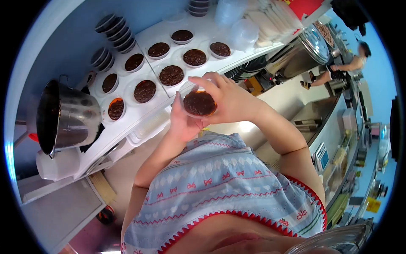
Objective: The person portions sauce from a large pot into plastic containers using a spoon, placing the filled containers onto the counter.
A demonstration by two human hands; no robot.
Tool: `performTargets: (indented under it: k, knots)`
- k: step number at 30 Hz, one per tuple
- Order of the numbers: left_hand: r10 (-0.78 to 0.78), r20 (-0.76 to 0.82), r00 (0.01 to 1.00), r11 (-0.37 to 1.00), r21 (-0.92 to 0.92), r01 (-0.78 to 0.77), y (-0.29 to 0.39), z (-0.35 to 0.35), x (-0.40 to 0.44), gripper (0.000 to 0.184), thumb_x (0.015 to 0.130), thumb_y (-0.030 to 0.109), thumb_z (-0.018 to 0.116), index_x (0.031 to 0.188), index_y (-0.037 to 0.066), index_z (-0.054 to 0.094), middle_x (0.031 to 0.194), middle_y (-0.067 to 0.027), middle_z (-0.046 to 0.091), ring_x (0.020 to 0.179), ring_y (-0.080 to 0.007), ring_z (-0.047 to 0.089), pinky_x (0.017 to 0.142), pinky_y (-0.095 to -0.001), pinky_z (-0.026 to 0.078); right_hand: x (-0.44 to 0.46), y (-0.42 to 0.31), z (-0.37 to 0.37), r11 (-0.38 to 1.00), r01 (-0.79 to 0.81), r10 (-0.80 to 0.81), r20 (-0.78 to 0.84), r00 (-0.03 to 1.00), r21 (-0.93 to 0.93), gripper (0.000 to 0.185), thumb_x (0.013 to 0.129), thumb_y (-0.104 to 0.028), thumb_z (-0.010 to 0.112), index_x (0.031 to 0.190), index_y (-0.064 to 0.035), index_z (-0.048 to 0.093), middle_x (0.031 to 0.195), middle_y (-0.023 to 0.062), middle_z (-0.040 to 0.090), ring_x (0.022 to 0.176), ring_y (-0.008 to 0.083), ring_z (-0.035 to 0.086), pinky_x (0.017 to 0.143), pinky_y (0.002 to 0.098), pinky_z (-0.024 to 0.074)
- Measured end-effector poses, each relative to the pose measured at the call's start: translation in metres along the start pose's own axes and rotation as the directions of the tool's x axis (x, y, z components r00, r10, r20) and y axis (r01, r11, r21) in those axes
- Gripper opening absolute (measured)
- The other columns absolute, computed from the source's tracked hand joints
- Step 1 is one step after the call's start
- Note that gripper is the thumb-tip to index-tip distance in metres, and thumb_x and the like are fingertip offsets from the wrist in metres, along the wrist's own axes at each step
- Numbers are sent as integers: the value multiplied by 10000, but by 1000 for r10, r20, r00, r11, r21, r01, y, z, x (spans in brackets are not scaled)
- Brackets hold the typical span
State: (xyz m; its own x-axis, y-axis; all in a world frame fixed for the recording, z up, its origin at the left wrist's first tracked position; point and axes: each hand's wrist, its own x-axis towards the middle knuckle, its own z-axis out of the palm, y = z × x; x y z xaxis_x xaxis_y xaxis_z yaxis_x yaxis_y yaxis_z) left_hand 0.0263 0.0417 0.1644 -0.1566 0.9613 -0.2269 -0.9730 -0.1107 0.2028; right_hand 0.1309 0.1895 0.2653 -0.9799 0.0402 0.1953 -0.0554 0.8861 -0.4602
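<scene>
A clear round plastic container [198, 103] of dark, reddish-brown chunky sauce is held in front of my chest. My left hand [182, 120] is closed round its near left side. My right hand [230, 98] grips the right side and rim, fingers curled over the top edge. Whether a lid sits on it cannot be made out. Just beyond my hands, similar containers of sauce [171, 75] stand in rows on a white counter [163, 99].
A large steel pot [69, 116] stands at the counter's left end. Stacked dark-looking containers [118, 34] line the wall, with clear plastic lids or cups [244, 34] at the back right. Beyond a big lidded steel pot [306, 48], another person [353, 63] is at a far counter.
</scene>
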Motion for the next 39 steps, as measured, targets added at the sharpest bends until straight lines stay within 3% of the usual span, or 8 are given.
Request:
performTargets:
  k: [4, 12, 20, 29, 32, 36, 38, 39]
  knots:
    - [0, 71, 997, 996, -88, 6, -6, -3, 28, 695, 951, 676, 277, 1451, 207, 386, 1496, -133, 389, 1361, -375, 390, 1077, -599, 337, 21, 72, -15, 972, 147, -124, -128, 984, 183, 949, 693, -414, 821, 1471, -190, 328, 1231, 288, 507, 1142, 461, 509, 995, 497, 423]
    - [259, -61, 964, 963, -59, -263, -9, -21, -2, 551, 983, 532, 363, 1392, 177, 465, 1474, -139, 435, 1310, -348, 446, 1056, -514, 390, 146, 205, -12, 939, -338, 299, -333, 894, -66, 1097, 687, -568, 784, 1517, -217, 159, 1291, 364, 402, 1203, 522, 459, 1004, 497, 438]
    - [437, -277, 856, 862, -141, -486, -23, -36, -33, 476, 969, 481, 426, 1293, 143, 510, 1333, -115, 555, 1195, -321, 534, 953, -510, 489, 187, 249, 19, 792, -593, 557, -224, 800, -146, 1112, 706, -575, 761, 1535, -235, 104, 1313, 350, 391, 1218, 477, 462, 1038, 441, 414]
    - [482, -182, 857, 850, -139, -508, -25, -45, -34, 485, 966, 481, 426, 1316, 149, 474, 1347, -128, 542, 1216, -322, 523, 1001, -508, 442, 188, 281, 32, 751, -586, 559, -181, 810, -305, 1120, 712, -612, 743, 1540, -263, 74, 1374, 342, 361, 1244, 437, 457, 1026, 449, 425]
    - [479, -201, 855, 852, -127, -507, -24, -37, -32, 466, 971, 473, 414, 1296, 146, 482, 1289, -121, 567, 1168, -312, 545, 975, -506, 456, 182, 270, 28, 744, -601, 601, -101, 793, -292, 1061, 733, -609, 726, 1538, -266, 126, 1402, 291, 375, 1248, 454, 444, 1026, 468, 424]
    - [516, -240, 822, 847, 1, -531, -22, -9, -36, 363, 988, 392, 429, 1221, 125, 508, 1145, -113, 595, 1047, -284, 573, 869, -461, 525, 155, 264, 25, 929, -317, 237, -351, 906, -192, 540, 852, -377, 684, 1310, -148, 514, 1257, 217, 546, 1096, 391, 571, 932, 433, 486]
    - [779, 68, 623, 327, 804, -497, -18, 57, -54, 260, 971, 317, 476, 1081, 94, 549, 1024, -118, 567, 929, -264, 565, 775, -413, 521, 137, 241, 19, 985, -166, 136, -420, 897, -37, 347, 885, -285, 660, 1176, -98, 635, 1178, 197, 607, 1012, 368, 624, 885, 418, 508]
    - [773, 351, 529, -110, 895, -433, -13, 91, -71, 226, 951, 296, 502, 1010, 84, 557, 998, -123, 551, 891, -265, 553, 727, -390, 506, 130, 227, 18, 980, -173, 197, -410, 891, 96, 238, 892, -221, 637, 1071, -66, 663, 1083, 188, 637, 931, 355, 646, 839, 412, 518]
